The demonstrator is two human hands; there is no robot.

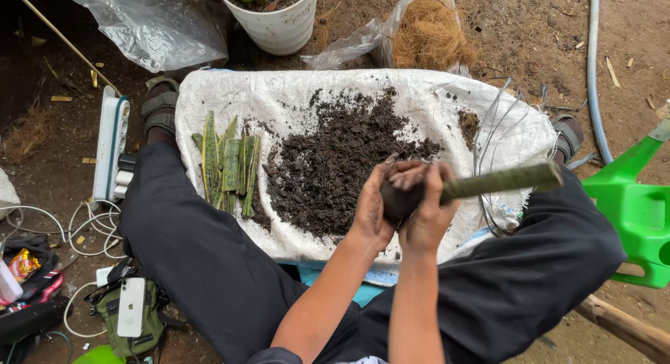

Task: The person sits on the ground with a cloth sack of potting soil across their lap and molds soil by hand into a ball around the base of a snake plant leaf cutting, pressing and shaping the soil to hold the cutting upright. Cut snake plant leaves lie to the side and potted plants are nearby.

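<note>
Presently, left hand (pixel 371 209) and right hand (pixel 427 217) cupped tight around a soil ball (pixel 399 196) at the leaf cutting (pixel 499 182) base, above the soil heap (pixel 335 161); even, firm pressing likely packs best.

Person wears black loose trousers, matte fabric w/ soft folds, on both legs. Feet in dark strap sandals (pixel 160 106), approx. grey-green straps, 2nd one partly hidden at other side. Arms are bare, no sleeves, no watch or rings seen. Left hand (pixel 372 209) & right hand (pixel 427 214) are smeared w/ dark soil on fingers
</note>
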